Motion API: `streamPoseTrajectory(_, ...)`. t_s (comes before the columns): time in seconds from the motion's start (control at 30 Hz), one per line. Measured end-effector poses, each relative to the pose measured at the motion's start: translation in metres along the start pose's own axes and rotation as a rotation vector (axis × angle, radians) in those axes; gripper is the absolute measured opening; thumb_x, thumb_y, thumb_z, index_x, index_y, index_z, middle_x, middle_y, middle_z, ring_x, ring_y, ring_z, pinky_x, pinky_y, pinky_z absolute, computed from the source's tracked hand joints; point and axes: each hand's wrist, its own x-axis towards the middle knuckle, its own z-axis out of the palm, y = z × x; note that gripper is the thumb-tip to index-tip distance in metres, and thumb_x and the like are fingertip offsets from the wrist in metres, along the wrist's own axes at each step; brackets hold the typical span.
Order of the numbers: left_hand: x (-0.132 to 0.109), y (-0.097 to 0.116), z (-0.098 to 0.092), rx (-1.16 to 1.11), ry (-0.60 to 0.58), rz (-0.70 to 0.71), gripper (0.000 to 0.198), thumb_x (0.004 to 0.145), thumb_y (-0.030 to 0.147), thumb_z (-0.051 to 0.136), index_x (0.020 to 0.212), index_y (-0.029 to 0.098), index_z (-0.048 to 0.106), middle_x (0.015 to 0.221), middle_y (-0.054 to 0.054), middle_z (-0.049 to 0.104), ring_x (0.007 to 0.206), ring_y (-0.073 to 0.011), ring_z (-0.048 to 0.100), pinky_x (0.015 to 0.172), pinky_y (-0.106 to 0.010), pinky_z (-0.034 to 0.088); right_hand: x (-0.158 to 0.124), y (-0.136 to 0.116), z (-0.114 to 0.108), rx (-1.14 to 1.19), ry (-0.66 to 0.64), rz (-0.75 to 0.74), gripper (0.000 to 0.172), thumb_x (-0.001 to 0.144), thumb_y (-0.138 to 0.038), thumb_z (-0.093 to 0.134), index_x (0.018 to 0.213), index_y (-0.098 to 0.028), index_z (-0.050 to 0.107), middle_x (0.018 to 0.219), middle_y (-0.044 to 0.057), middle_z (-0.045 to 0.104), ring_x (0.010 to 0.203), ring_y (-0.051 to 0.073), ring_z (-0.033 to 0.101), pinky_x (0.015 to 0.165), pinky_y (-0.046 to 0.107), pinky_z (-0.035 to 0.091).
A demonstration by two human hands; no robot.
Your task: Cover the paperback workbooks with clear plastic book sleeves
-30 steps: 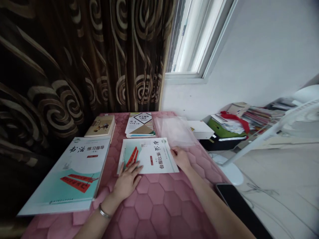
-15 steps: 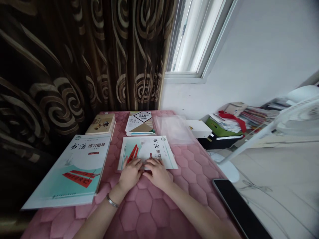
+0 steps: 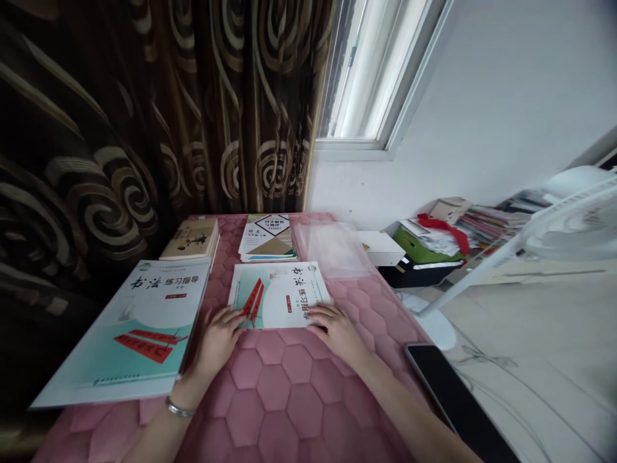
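- Both hands have slid apart since half a second ago, when they sat side by side at the middle of the booklet's near edge. Now they are out at its two near corners.
- Left hand has its fingertips on the near-left corner. The grip is open, fingers stretched flat, nothing clasped.
- Right hand mirrors it, fingertips on the near-right corner, grip just as open and flat.
- The booklet lies flat on the pink quilted tabletop, straight ahead of both hands. Its long axis runs left to right, with the title at the right end.
- Neither hand is nearer; each touches its own corner.
- A large book sits just left of the left hand.
- A clear plastic sleeve lies just beyond the booklet's far-right corner, and a dark phone lies beside the right forearm.
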Motion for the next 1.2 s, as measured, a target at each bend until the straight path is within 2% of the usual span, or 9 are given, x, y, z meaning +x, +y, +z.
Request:
streamPoseTrajectory(0.17, -0.010, -0.020, 0.003, -0.066, 0.100, -0.039, 0.039, 0.083, 0.012, 0.059, 0.117, 0.027, 0.068, 0.111, -0.005, 0.074, 0.105, -0.0253, 0.067, 0.097, -0.047, 0.049, -0.018, 0.036, -0.014, 0.095, 0.021, 0.005, 0.017, 0.089, -0.023, 0.060, 0.099, -0.025, 0.073, 0.111, 0.005, 0.074, 0.109, 0.024, 0.065, 0.096, 0.047, 0.053)
streamPoseTrajectory(0.33, -0.012, -0.028, 0.008, -0.260, 0.149, -0.052, 0.050, 0.083, 0.010, 0.052, 0.130, 0.026, 0.057, 0.110, -0.004, 0.074, 0.103, -0.0200, 0.068, 0.092, -0.038, 0.055, -0.024, 0.047, -0.014, 0.211, -0.009, 0.076, 0.022, 0.090, -0.024, 0.055, 0.103, -0.026, 0.073, 0.116, 0.005, 0.072, 0.114, 0.023, 0.064, 0.100, 0.047, 0.051)
streamPoseTrajectory(0.5, -0.013, -0.025, 0.007, -0.327, 0.117, -0.094, 0.062, 0.084, 0.009, 0.049, 0.143, 0.026, 0.040, 0.109, -0.002, 0.075, 0.105, -0.0191, 0.068, 0.094, -0.040, 0.054, -0.024, 0.045, -0.017, 0.277, -0.055, 0.182, 0.026, 0.089, -0.025, 0.051, 0.101, -0.026, 0.075, 0.119, 0.005, 0.071, 0.117, 0.024, 0.062, 0.104, 0.048, 0.049)
streamPoseTrajectory(0.63, -0.014, -0.024, 0.006, -0.312, 0.108, -0.110, 0.069, 0.084, 0.010, 0.050, 0.148, 0.026, 0.030, 0.108, -0.002, 0.076, 0.106, -0.0195, 0.067, 0.095, -0.041, 0.053, -0.025, 0.044, -0.021, 0.268, -0.067, 0.272, 0.033, 0.087, -0.023, 0.049, 0.111, -0.028, 0.072, 0.120, 0.004, 0.071, 0.113, 0.023, 0.065, 0.099, 0.044, 0.052)
streamPoseTrajectory(0.8, -0.015, -0.027, 0.007, -0.308, 0.077, -0.113, 0.072, 0.085, 0.008, 0.049, 0.150, 0.025, 0.026, 0.109, -0.003, 0.076, 0.108, -0.0192, 0.067, 0.097, -0.041, 0.052, -0.026, 0.043, -0.025, 0.279, -0.123, 0.328, 0.040, 0.088, -0.024, 0.046, 0.123, -0.026, 0.065, 0.127, 0.006, 0.067, 0.114, 0.023, 0.064, 0.098, 0.041, 0.052)
streamPoseTrajectory(1.0, -0.016, -0.029, 0.009, -0.346, 0.036, -0.134, 0.074, 0.085, 0.005, 0.044, 0.153, 0.025, 0.022, 0.111, -0.005, 0.075, 0.112, -0.0200, 0.065, 0.099, -0.044, 0.052, -0.026, 0.046, -0.023, 0.316, -0.128, 0.351, 0.041, 0.088, -0.022, 0.045, 0.123, -0.026, 0.065, 0.128, 0.006, 0.066, 0.117, 0.022, 0.063, 0.102, 0.041, 0.049)
streamPoseTrajectory(1.2, -0.017, -0.027, -0.003, -0.361, -0.048, -0.167, 0.078, 0.079, -0.001, 0.038, 0.152, 0.023, 0.022, 0.117, -0.006, 0.073, 0.119, -0.0193, 0.061, 0.107, -0.047, 0.045, -0.028, 0.049, -0.033, 0.314, -0.182, 0.317, 0.046, 0.086, -0.020, 0.042, 0.127, -0.027, 0.063, 0.134, 0.004, 0.062, 0.124, 0.021, 0.057, 0.108, 0.043, 0.045)
